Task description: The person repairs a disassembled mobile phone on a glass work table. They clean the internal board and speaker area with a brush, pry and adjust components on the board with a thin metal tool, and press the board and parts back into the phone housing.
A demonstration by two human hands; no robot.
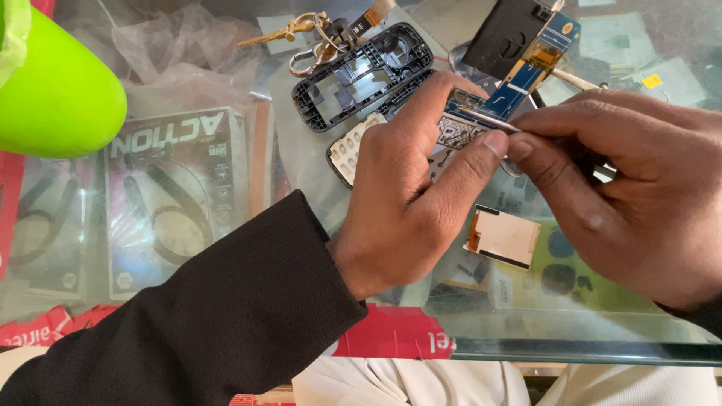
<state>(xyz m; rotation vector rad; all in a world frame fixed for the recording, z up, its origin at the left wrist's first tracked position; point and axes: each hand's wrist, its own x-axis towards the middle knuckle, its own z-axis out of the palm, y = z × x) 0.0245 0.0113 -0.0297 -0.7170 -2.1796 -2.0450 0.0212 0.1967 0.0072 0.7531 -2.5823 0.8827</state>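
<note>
Nearby, black phone frame (366,73), keys (304,34), small screen (502,236), hands (421,188) covering circuit board (481,113).

Left arm: long sleeve (226,316) — black, finely ribbed knit, snug cuff ending at the wrist. Right arm: only a sliver of dark cuff (696,314) visible at the frame edge. Hands (410,188): bare — no gloves, rings or watch showing. Lap: pale cream garment (421,383) below.
</note>
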